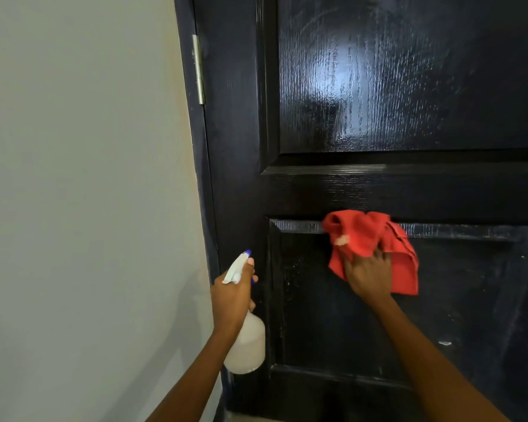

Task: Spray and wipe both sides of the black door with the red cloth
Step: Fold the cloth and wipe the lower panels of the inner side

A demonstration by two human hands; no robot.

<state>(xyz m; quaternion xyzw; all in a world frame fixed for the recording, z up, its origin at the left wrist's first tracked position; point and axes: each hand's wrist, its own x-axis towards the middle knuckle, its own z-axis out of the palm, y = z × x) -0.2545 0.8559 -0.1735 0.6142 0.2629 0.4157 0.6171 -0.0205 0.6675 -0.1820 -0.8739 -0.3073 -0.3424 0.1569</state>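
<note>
Glossy wood-grained black door; soft red cloth; brushed metal hinge

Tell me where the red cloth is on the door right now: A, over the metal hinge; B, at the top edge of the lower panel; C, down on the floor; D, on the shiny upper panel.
B: the right hand presses the red cloth against the black door at the top moulding of the lower panel, well below the glossy upper panel.
</note>
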